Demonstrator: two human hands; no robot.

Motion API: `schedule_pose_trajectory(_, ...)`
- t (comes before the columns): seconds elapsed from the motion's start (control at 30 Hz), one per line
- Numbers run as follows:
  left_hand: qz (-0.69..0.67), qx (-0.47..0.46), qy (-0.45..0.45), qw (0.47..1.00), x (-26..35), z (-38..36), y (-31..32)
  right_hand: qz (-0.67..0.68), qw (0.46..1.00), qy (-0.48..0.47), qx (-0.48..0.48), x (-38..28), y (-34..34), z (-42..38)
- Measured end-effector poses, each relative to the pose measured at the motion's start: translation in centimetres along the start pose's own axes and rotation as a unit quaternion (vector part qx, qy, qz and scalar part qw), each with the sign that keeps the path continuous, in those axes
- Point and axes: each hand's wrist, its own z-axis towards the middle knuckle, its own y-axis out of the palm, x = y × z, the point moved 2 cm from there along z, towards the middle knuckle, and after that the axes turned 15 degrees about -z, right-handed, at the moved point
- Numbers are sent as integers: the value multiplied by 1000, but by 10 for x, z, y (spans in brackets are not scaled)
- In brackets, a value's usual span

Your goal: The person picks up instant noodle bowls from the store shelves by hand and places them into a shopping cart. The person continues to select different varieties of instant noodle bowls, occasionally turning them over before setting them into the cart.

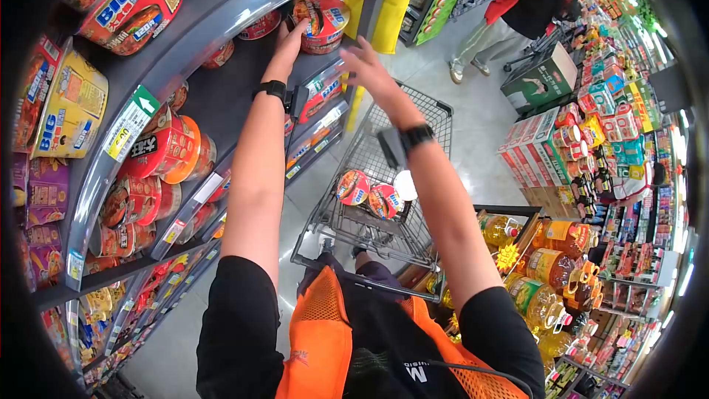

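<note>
A red instant noodle bowl (323,21) marked "BIG" is at the far end of the upper shelf, near the shelf's edge. My left hand (291,38) touches its left side with thumb and fingers stretched out, and part of the fingers is hidden. To the right of the bowl and a little lower, my right hand (369,72) is apart from it, fingers spread and holding nothing. More red noodle bowls (260,26) stand behind my left hand on the same shelf. Below my arms is a wire shopping cart (425,103) with red noodle bowls (384,199) in it.
At left, lower shelves hold stacked noodle bowls (136,203) behind price rails. A yellow panel (399,4) borders the shelf end. Large oil bottles (543,266) stand right of the cart. A person (535,0) stands in the aisle near a green box (543,77).
</note>
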Motion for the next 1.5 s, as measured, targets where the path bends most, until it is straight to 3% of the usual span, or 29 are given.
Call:
schedule_pose_trajectory(0.13, -55, -35, -29, 997, 12, -20, -5, 19, 999, 35, -8, -17, 30, 32)
schedule_pose_trajectory(0.23, -94, -4, -45, 995, 18, -32, -12, 26, 997, 56, 43, -4, 44, 52)
schedule_pose_trajectory(0.37, -140, 11, -28, 990, 27, -70, -20, 34, 998, -49, 30, -1, 47, 41)
schedule_pose_trajectory(0.43, -165, -11, 3, 986, 38, -101, -19, 13, 993, -106, 44, 7, 46, 21)
schedule_pose_trajectory(0.5, -81, -24, 80, 993, 43, -142, -17, -23, 978, -197, 66, 24, 33, -6)
schedule_pose_trajectory(0.6, -50, -97, 72, 991, 47, -222, 10, 35, 987, -153, 38, 20, 4, -107)
schedule_pose_trajectory(0.63, -48, -115, 40, 991, 33, -246, 17, -2, 993, -111, 44, 39, -10, -135)
schedule_pose_trajectory(0.7, 101, -182, 26, 978, 0, -285, 34, -74, 996, -32, 47, 79, -41, -187)
schedule_pose_trajectory(0.77, 95, -238, -66, 964, -66, -322, 47, 40, 987, 147, 48, 158, -65, -233)
schedule_pose_trajectory(0.83, 6, -246, -204, 947, -175, -366, 39, -52, 983, 158, 83, 240, -75, -278)
schedule_pose_trajectory(0.9, 127, -299, -234, 916, -245, -389, 35, 11, 975, 207, 77, 280, -71, -308)
schedule_pose_trajectory(0.93, 165, -300, -255, 904, -245, -392, 49, 43, 969, 231, 78, 293, -70, -319)
schedule_pose_trajectory(1.0, 175, -313, -268, 894, -272, -387, 62, 36, 960, 256, 108, 339, -77, -321)
schedule_pose_trajectory(1.2, 216, -331, -228, 890, -383, -343, 117, 237, 889, 292, 262, 422, -109, -269)
schedule_pose_trajectory(1.23, 212, -335, -209, 894, -401, -336, 128, 209, 874, 347, 268, 438, -116, -265)
schedule_pose_trajectory(1.3, 191, -289, -294, 891, -426, -328, 153, 361, 811, 335, 315, 463, -123, -252)
schedule_pose_trajectory(1.33, 214, -308, -272, 886, -457, -329, 146, 394, 801, 303, 334, 484, -122, -251)
schedule_pose_trajectory(1.37, 236, -327, -250, 881, -484, -332, 138, 361, 812, 320, 328, 490, -122, -248)
schedule_pose_trajectory(1.5, 378, -309, -264, 832, -473, -331, 174, 258, 825, 376, 334, 497, -128, -238)
